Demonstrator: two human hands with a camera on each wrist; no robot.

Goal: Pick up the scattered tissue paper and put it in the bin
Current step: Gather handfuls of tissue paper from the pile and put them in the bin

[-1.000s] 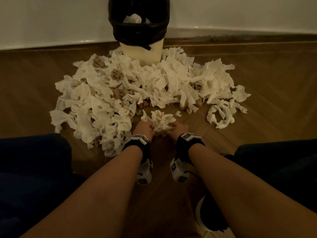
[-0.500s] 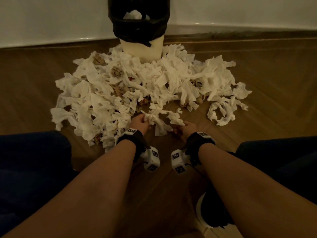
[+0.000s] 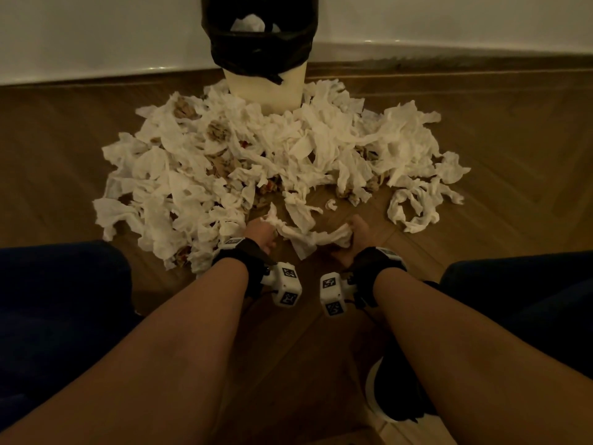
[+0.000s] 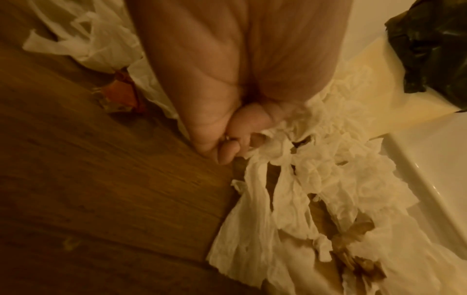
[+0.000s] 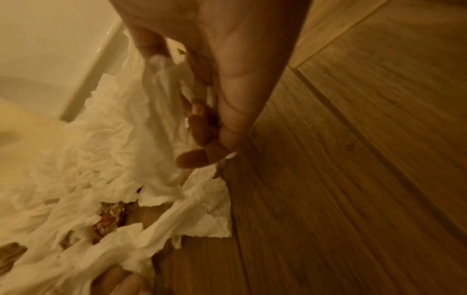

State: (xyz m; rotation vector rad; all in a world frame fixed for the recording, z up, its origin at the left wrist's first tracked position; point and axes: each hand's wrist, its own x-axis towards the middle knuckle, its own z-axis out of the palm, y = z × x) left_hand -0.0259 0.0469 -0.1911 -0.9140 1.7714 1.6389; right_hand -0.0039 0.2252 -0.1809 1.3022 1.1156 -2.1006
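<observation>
Hands have pulled apart since earlier: left hand (image 3: 261, 234) and right hand (image 3: 351, 239) each pinch an end of one tissue strip (image 3: 309, 239), stretched low over the floor (image 3: 481, 155) between curled fingers (image 5: 199, 121), near the pile (image 3: 256, 155) before the bin (image 3: 261, 59).

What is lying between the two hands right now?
A strip of tissue stretches between the left hand and the right hand, each gripping one end, with wooden floor under it. The head view shows it best.
</observation>
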